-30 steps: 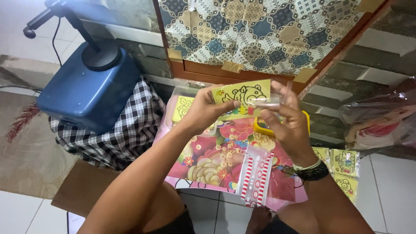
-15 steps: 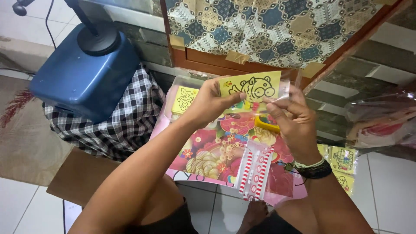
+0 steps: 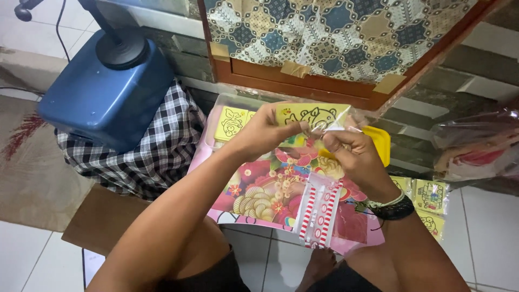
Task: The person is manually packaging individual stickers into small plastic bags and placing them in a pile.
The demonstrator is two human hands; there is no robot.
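My left hand (image 3: 265, 132) and my right hand (image 3: 351, 157) both grip a small yellow card with a black cartoon drawing in a clear plastic sleeve (image 3: 316, 116), held up in front of me. The right fingers pinch the sleeve's right end. Below the hands lies a pink patterned tray (image 3: 270, 189) with red flowers. A red-and-white striped packet (image 3: 320, 212) rests on it. Another yellow card (image 3: 231, 123) lies in a clear box behind the hands. My right wrist wears a dark band.
A blue machine (image 3: 108, 92) sits on a black-and-white checked cloth (image 3: 157, 154) at the left. More yellow cards (image 3: 430, 197) lie on the floor at the right, near a clear bag (image 3: 476, 143). A wooden-framed patterned panel (image 3: 335, 38) stands behind. A yellow thing (image 3: 378, 141) shows behind my right hand.
The hands with the sleeved card have drawn closer together and lowered slightly; the right fingers now pinch the sleeve's end. The view has tilted down a little.
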